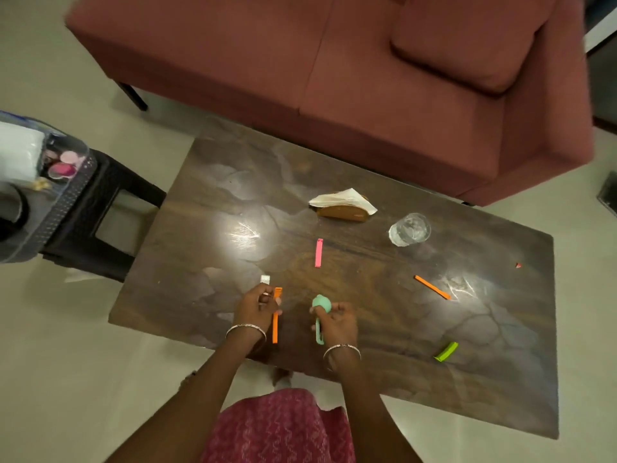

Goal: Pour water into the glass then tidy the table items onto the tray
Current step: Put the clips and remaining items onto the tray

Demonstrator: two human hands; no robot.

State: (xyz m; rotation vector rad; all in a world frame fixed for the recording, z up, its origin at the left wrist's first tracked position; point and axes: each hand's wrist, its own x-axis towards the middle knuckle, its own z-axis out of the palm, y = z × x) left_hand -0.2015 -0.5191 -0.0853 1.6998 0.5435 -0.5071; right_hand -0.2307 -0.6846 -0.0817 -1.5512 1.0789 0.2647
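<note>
L hand (258, 304) grips orange clip (275, 329), R hand (335, 324) mint clip (322, 303); pink clip (319, 252), glass (410, 229), napkin holder (340, 211) beyond.

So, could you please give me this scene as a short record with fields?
left hand: grips orange clip
right hand: grips mint-green item
glass: upright on table, far right
loose on table: pink clip, orange strip, green clip
napkin holder: beyond pink clip, white napkin in it
left of table: clear container on dark stool
</note>
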